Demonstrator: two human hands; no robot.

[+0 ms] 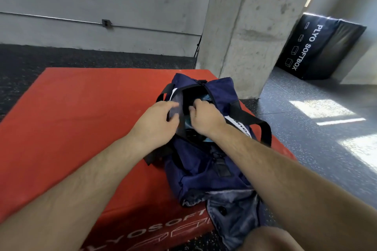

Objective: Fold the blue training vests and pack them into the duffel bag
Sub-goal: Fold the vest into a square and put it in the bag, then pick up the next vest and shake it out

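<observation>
Knee: my bare knee point(271, 238) and denim shorts point(234, 210) are at the box's near right corner, against the bag's near end.
Box: the red box point(71, 118) carries the bag.
Bag: the navy bag point(204, 173) lies along the box's right edge, with its mouth open in the far half.
Left hand point(157, 120): clamped on the left lip of the mouth, holding it wide.
Right hand point(204, 116): fingers curled down into the mouth. The tips are hidden, so I cannot tell whether they grip the vest or only press it.
Vest point(205, 97): pale blue cloth shows inside the mouth, beyond and under my right hand. I see none outside the bag.
Risk, fold: stuffing blind with curled fingers could bunch the fold, I judge.
Risk, lip: if my left grip slips, the soft lip would likely flop over the mouth.
Risk, edge: the bag sits close to the right edge, so a hard shove could slide it off.
In the way: the black strap point(255, 122) loops just beside my right wrist and may snag it.
Around: a pillar point(244, 26) stands just beyond the far right corner. A black softbox point(320, 47) leans well apart.
</observation>
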